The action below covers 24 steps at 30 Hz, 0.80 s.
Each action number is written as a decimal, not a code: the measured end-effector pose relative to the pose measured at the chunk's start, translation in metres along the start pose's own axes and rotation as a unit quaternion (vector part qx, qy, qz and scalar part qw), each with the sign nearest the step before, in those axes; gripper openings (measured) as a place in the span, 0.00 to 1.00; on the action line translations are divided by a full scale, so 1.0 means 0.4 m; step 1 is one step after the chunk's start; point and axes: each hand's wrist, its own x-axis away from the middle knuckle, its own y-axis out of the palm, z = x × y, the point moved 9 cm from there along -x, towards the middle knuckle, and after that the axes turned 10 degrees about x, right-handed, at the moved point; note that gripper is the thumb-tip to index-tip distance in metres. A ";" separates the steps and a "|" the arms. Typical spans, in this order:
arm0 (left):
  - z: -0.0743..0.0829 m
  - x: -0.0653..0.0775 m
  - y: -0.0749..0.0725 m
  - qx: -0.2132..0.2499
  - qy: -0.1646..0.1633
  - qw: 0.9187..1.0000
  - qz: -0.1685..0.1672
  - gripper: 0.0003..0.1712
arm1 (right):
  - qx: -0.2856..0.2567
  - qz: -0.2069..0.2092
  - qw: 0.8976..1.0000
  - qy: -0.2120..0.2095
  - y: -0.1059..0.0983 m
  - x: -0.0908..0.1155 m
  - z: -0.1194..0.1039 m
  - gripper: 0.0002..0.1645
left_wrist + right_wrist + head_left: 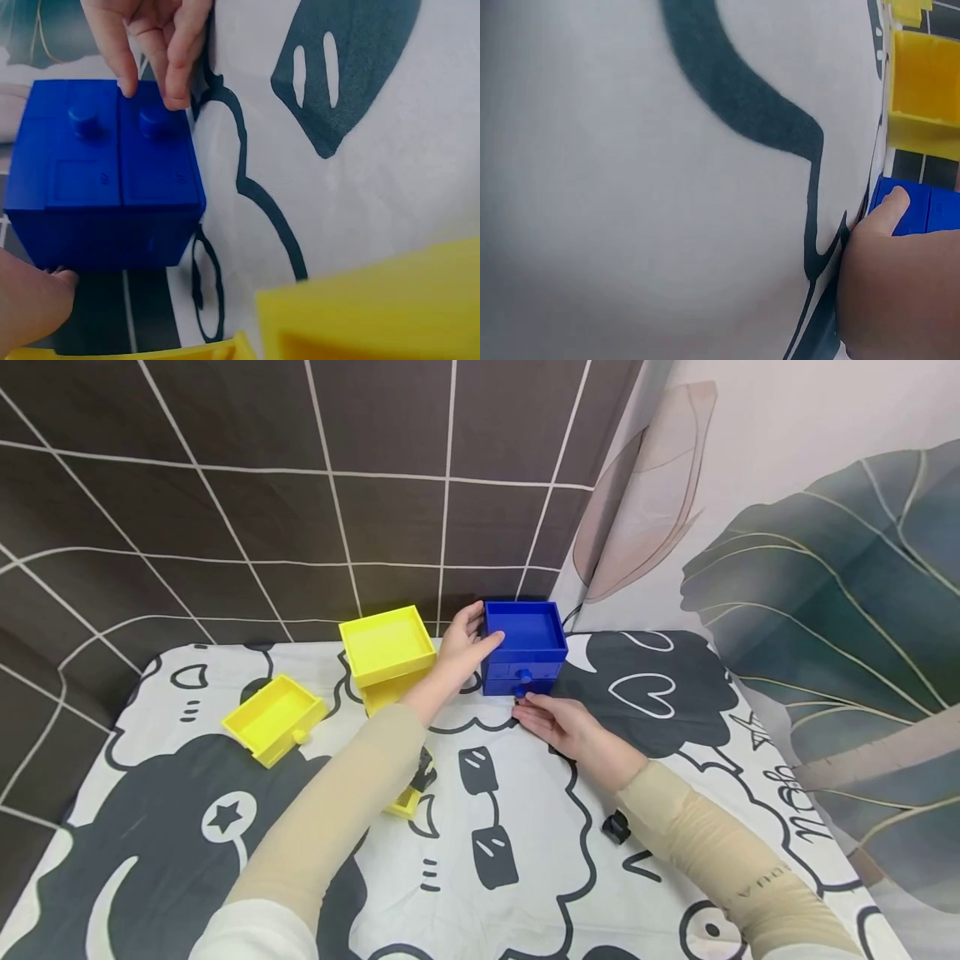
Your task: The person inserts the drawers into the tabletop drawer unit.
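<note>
A small blue drawer box (525, 652) with an open tray top stands toward the back of the cloth. On its front are two stacked drawers, both closed, each with a round knob. My left hand (456, 643) holds the box's left side, thumb at the upper rim and fingers toward the back corner. At the lower knob (156, 120), my right hand (558, 723) has its thumb and fingertips right beside it, spread apart. In the right wrist view, the right thumb (892, 206) overlaps the blue box.
Left of the blue box stands a yellow box (386, 645) with an open front. A pulled-out yellow drawer (273, 718) lies farther left; another yellow piece (405, 803) shows past my left sleeve. Beside my right forearm sits a small black object (617, 827). A dark tiled-pattern curtain (390, 518) hangs behind.
</note>
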 end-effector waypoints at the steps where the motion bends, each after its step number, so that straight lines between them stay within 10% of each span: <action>1: 0.006 0.006 0.000 0.001 0.000 1.000 -0.002 0.40 | 0.001 -0.005 1.000 -0.001 0.001 0.003 0.001 0.10; 24: 0.130 0.126 -0.036 -0.001 0.046 0.994 -0.095 0.39 | 0.085 -0.123 0.987 -0.062 0.084 0.111 -0.126 0.18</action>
